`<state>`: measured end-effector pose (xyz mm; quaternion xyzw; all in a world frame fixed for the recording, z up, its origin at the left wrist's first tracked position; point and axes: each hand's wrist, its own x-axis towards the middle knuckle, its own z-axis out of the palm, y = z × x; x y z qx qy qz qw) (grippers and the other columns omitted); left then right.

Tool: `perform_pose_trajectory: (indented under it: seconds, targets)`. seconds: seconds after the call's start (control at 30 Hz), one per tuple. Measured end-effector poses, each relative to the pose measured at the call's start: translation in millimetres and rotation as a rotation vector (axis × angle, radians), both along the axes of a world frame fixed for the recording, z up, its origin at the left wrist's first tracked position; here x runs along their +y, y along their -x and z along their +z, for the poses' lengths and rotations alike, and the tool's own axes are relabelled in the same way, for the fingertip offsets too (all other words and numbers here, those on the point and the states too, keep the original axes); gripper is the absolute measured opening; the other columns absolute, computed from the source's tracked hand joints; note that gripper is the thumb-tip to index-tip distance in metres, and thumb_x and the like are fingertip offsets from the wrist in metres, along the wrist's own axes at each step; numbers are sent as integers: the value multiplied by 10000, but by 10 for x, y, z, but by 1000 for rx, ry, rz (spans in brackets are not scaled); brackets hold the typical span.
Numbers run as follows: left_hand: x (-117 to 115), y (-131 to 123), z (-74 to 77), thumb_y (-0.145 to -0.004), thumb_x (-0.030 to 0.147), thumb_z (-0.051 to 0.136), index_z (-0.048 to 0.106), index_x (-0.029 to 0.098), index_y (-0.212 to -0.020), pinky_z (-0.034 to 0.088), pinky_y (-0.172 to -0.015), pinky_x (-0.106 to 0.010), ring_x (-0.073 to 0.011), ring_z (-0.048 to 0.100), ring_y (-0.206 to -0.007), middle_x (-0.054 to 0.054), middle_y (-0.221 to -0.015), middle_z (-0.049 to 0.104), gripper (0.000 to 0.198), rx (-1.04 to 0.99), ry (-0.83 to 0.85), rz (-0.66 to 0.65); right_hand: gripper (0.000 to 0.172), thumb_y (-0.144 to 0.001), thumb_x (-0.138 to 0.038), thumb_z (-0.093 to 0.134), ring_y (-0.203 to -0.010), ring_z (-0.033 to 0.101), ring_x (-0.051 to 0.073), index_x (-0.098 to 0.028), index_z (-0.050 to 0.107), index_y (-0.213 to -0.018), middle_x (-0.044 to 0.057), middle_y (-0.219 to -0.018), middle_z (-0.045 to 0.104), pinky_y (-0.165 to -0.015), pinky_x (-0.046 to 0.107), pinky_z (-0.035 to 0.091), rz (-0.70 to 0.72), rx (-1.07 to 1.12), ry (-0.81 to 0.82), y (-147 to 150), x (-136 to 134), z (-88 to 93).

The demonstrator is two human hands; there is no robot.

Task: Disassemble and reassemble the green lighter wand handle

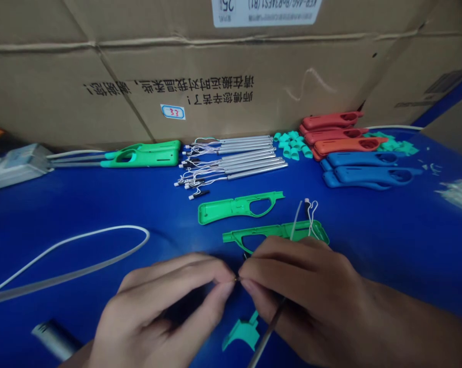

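Observation:
My left hand is closed in a pinch, its thumb and forefinger meeting on a tiny brownish piece. The fingertips of my right hand close on the same spot from the other side. A thin metal rod runs out from under my right hand's fingers, tilted toward the near edge. Beyond that hand, white wires with a small connector and a translucent strip stick up. Behind the hands lie two green lighter shell halves, the nearer partly hidden. A teal curved plastic part lies below the fingertips.
Silver tubes with wires lie in rows at the back. Teal caps, red shells and blue shells are to their right. Green lighters rest left. A white cable loops at left; a cardboard box stands behind.

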<state>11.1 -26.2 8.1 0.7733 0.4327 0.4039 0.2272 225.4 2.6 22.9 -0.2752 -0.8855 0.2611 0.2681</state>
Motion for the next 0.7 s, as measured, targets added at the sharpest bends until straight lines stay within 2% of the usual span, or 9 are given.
perform_pose_trajectory:
  seconds: [0.17,0.43,0.6,0.7]
  targets:
    - [-18,-14,5,-814,112,678,676,270,-950,599,-650,-203,-145,730,-712,31,-848,757,208,5,-45,-2,187,-870,-37,569,-709,565,81,-141,673,-986,-7,-824,630,-638,201,466,-40,57,53,13,-31,-2]
    - [-31,-4,-11,-817,137,678,706,282,-932,632,-695,-252,-182,749,-754,24,-880,783,188,23,-72,39,200,-842,-31,602,-726,559,79,-142,662,-998,-15,-821,606,-652,209,452,-3,67,61,9,-25,-22]
    - [-48,-14,-9,-821,124,676,701,277,-940,631,-712,-218,-157,753,-749,48,-841,783,195,-13,-80,24,156,-836,-11,599,-709,542,55,-139,649,-911,-32,-806,581,-648,194,427,22,67,127,9,-30,10]
    - [-38,-34,12,-818,130,682,711,274,-940,635,-700,-214,-158,753,-749,46,-832,784,191,-45,-82,23,197,-829,-4,607,-732,551,57,-136,652,-967,-27,-834,593,-668,193,428,28,72,140,2,-35,4]
